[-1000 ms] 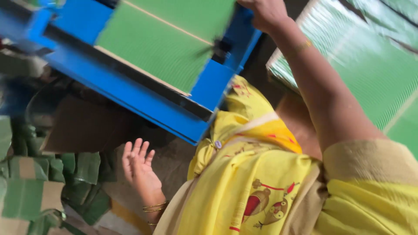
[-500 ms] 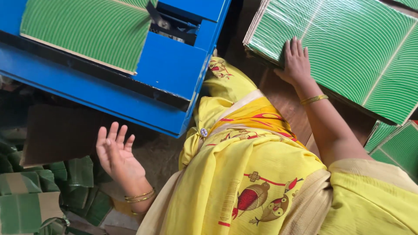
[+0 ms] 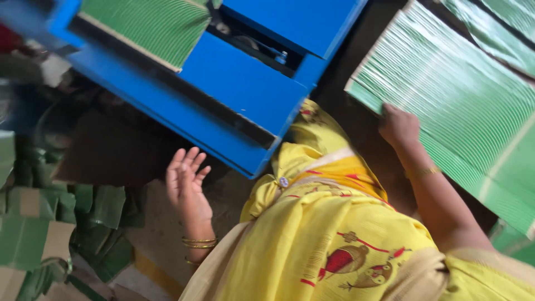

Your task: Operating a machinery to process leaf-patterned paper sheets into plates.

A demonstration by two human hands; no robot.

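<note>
Stack of green ribbed sheets [image 3: 462, 106]: occupies the upper right of the frame, tilted, running from the top edge down toward the right edge. Surface is bright green with fine parallel curved ridges; a pale band crosses it toward the lower right. The near edge shows many thin layers pressed together, pale at the cut side. The stack is cut off by the right and top borders, so its full extent cannot be judged.

Right hand [image 3: 399, 126]: at the near lower edge of the stack, fingers curled together over that edge and gripping it; the fingertips are hidden behind the sheets. A thin bangle sits at the wrist.

Left hand [image 3: 187, 177]: centre left of the frame, palm up, fingers spread apart, holding nothing and touching nothing. Gold bangles [image 3: 198, 243] ring the wrist. It sits just below the lower edge of the blue machine.

Blue machine [image 3: 245, 83]: fills the upper centre, a blue metal frame with a dark slot across it. A second green ribbed sheet [image 3: 147, 25] lies in its bed at the upper left, partly cut off by the top border.

Yellow garment [image 3: 329, 245]: covers the lower centre, printed with red and brown motifs.

Folded green pieces [image 3: 39, 223]: heaped at the lower left, blurred; their exact shape cannot be made out. The far left of the frame is smeared by motion and unreadable
</note>
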